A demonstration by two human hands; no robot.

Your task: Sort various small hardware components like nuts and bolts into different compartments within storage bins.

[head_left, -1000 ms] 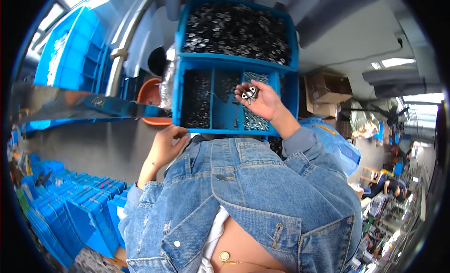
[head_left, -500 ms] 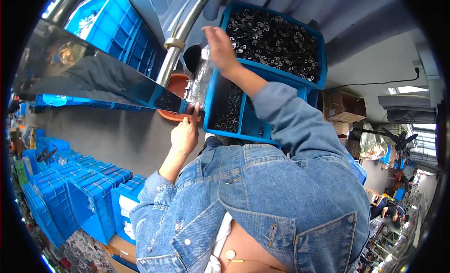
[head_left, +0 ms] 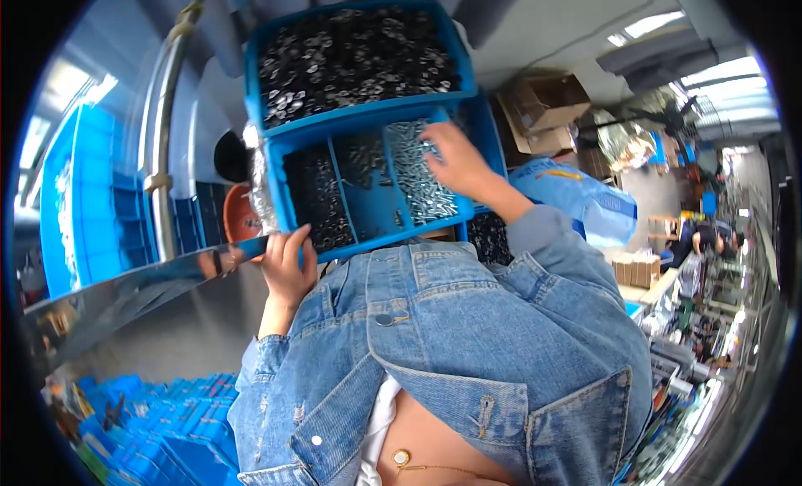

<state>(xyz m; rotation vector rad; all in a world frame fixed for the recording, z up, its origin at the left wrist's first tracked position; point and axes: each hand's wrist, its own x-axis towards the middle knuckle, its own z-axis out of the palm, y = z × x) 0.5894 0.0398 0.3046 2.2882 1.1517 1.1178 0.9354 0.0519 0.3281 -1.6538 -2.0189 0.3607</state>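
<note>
A blue divided tray is in front of me. Its right compartment holds a heap of silver screws; small dark parts fill the left one, and a thin scatter of dark pieces lies in the middle. Above the screws is my right hand, its thumb and fingers apart and bent toward the heap; nothing shows in them. At the tray's near left corner sits my left hand. Its fingers are bent and slightly apart beside the end of a shiny metal surface, and no held thing is visible.
A larger blue bin full of black metal parts stands behind the tray. Left of it are a plastic-wrapped edge, an orange bowl and a metal pole. Cardboard boxes and a blue bag are on the right.
My right hand has left the plastic-wrapped edge and moved right to the screws. My left hand has drawn back to the tray's corner. The view has swung right.
</note>
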